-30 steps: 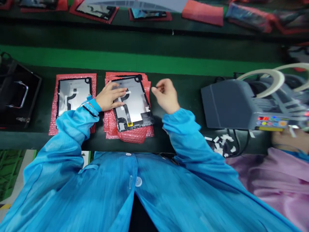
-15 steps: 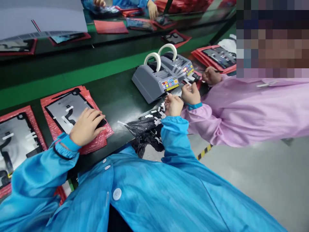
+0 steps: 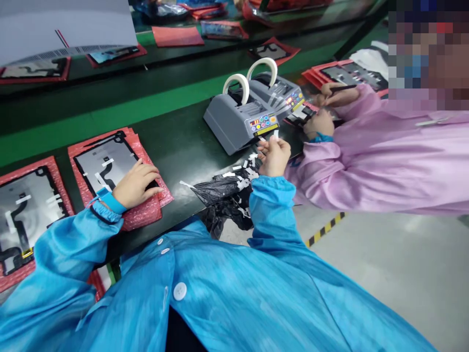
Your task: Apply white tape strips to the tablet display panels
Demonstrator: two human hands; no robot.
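My left hand (image 3: 137, 183) lies with fingers spread on the right edge of a flat grey screen panel (image 3: 95, 159). Black ribbon cable and white tape strips show on that panel, which rests on red bubble-wrap bags (image 3: 142, 215). In front of the nearer grey tape dispenser (image 3: 234, 122), my right hand (image 3: 274, 156) pinches a small piece of white tape (image 3: 276, 133) that sticks up between thumb and finger. Below that hand, a black plastic bag (image 3: 216, 189) hangs at the table edge, dotted with white tape scraps.
Another taped panel (image 3: 32, 210) lies on red wrap at the left. A second tape dispenser (image 3: 282, 93) stands behind the first. At the right, a co-worker in a pink sleeve (image 3: 351, 161) works close to my right arm. A shelf (image 3: 176, 73) with red bags runs along the back.
My right hand has drawn slightly up and right, and the white tape now shows in its pinch. My left hand stays on the panel. The co-worker's hands have moved right, away from the dispenser.
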